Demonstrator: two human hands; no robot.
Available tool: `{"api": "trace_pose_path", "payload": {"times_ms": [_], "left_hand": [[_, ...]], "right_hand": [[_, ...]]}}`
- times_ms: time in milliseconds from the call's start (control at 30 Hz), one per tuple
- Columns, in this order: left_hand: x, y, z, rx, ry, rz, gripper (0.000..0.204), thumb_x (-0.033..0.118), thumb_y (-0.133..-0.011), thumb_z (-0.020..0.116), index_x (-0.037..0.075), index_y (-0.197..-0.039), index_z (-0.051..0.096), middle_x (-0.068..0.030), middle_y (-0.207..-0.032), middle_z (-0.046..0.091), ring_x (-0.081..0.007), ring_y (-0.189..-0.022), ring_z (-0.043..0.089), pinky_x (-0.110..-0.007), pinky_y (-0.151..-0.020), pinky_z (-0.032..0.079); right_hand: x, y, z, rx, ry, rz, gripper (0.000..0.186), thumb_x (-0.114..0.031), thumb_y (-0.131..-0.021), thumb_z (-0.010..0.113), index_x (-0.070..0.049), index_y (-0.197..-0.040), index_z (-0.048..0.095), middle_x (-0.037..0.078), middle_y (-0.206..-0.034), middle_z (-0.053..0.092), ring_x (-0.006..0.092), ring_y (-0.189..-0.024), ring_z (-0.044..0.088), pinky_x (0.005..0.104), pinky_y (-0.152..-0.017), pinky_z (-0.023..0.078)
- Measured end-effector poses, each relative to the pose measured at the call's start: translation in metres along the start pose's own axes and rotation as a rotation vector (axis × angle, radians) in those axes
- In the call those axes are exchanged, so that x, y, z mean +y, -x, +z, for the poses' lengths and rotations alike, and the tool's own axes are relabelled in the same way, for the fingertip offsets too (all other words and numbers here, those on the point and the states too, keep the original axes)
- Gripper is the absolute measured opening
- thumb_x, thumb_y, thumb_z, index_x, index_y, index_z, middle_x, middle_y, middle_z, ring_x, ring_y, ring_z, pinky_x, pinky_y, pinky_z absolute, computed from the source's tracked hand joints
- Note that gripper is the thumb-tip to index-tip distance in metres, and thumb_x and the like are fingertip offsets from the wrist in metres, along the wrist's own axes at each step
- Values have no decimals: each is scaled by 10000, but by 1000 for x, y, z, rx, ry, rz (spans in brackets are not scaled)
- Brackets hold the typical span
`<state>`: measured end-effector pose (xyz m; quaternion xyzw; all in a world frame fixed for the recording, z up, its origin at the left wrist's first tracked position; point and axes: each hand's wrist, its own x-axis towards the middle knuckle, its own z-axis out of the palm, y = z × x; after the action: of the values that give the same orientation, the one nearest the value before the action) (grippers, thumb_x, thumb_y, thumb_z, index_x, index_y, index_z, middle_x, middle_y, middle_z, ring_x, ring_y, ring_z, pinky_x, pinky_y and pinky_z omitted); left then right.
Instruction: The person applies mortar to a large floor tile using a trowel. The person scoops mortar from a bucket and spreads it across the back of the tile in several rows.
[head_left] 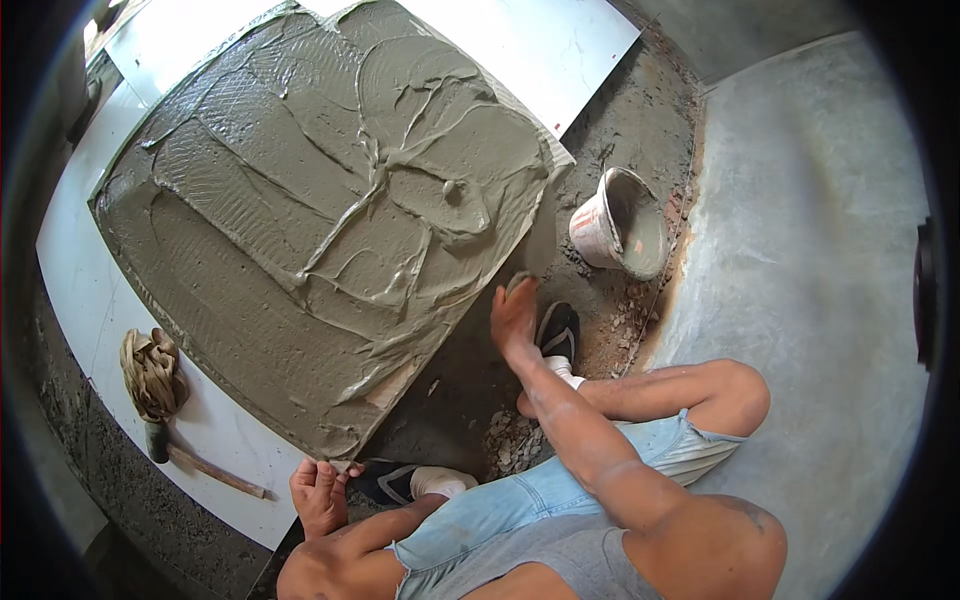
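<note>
A large square tile (387, 392) lies in front of me, its upper face coated with wet grey mortar (270, 220) in ridges and swirls. At the tile's near corner, my left hand (322, 497) is closed, fingers and thumb pinching the edge. My right hand (514, 318) is by the tile's right edge, wrapped round the handle of a trowel (541, 245). The trowel's grey blade points away from me beside the edge and is partly blurred against the floor.
Right of the tile, a tipped white bucket (592, 232) holds grey mortar. A rubber mallet (215, 471) and a crumpled tan cloth (153, 374) rest on white tiles (85, 235) at left. Rubble (515, 440) lies near my feet; a grey wall (800, 220) rises at right.
</note>
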<state>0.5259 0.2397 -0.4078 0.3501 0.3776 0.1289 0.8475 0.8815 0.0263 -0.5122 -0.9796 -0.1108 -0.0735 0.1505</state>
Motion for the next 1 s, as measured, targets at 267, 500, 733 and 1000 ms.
{"api": "trace_pose_path", "payload": {"times_ms": [267, 500, 733, 1000], "left_hand": [[1, -1, 7, 31, 65, -9, 223, 184, -987, 695, -21, -988, 606, -95, -843, 669, -263, -778, 674, -492, -811, 579], [1, -4, 8, 36, 86, -9, 253, 181, -980, 707, -40, -1057, 611, -93, -876, 679, -244, -782, 674, -472, -792, 577], [-2, -6, 11, 35, 92, -12, 282, 190, -989, 694, -53, -1104, 608, -106, -943, 692, -245, -846, 680, -457, -797, 563], [1, -3, 7, -19, 31, 24, 357, 261, -1007, 666, -40, -1189, 609, -137, -1067, 720, -227, -886, 684, -414, -840, 559]], "right_hand": [[37, 116, -99, -580, 74, 46, 482, -147, -972, 587, 99, -1317, 358, 366, -1194, 577, 534, -1085, 593, 558, -953, 472], [9, -10, -204, -334, -844, 458, 332, -182, -966, 605, -23, -1235, 494, 145, -1042, 640, 203, -842, 655, 352, -643, 563], [36, -135, -199, -479, -995, 626, 414, -472, -1063, 443, -69, -1092, 533, 20, -763, 586, 110, -536, 540, 287, -451, 499], [-24, -46, -194, -674, -548, 373, 419, -446, -1087, 433, -60, -944, 511, 50, -660, 559, 125, -505, 554, 318, -454, 471]]}}
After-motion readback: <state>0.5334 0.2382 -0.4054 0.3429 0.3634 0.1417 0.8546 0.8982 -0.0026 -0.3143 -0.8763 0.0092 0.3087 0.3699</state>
